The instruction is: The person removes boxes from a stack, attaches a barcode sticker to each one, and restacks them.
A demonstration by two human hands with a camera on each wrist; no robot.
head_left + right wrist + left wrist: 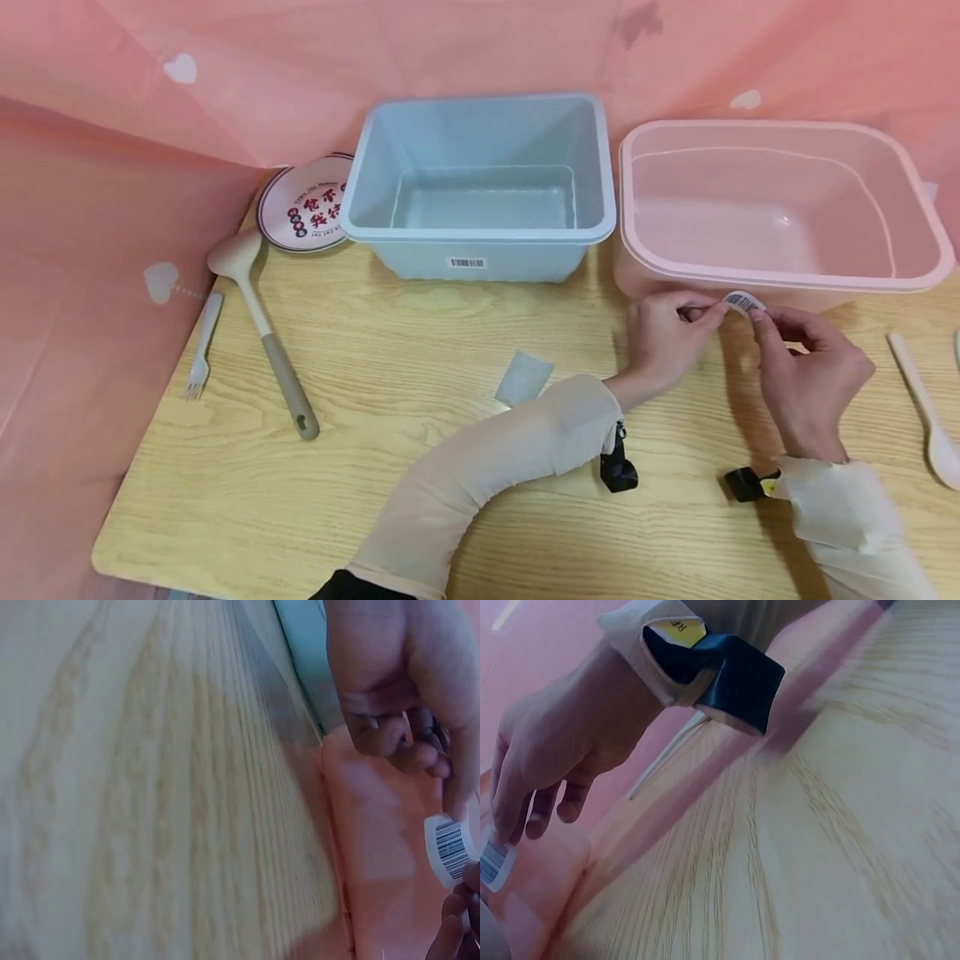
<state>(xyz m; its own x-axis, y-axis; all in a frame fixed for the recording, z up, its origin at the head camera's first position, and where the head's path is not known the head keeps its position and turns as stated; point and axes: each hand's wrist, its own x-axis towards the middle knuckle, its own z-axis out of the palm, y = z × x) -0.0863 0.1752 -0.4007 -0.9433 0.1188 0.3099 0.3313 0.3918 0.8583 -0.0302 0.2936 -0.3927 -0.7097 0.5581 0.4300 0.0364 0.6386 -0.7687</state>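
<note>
- light wood-grain table [375, 350], pretty evenly lit
- pink sheet [112, 167] with white hearts hanging right behind and left of the table

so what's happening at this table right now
A person has both hands at the front wall of the pink tub. The left hand and right hand each pinch a small barcode sticker between them, just under the tub's rim. Whether it is partly stuck to the tub is unclear. A blue tub with its own barcode label sits beside it, and a ladle, fork and plate lie untouched to the left.
</note>
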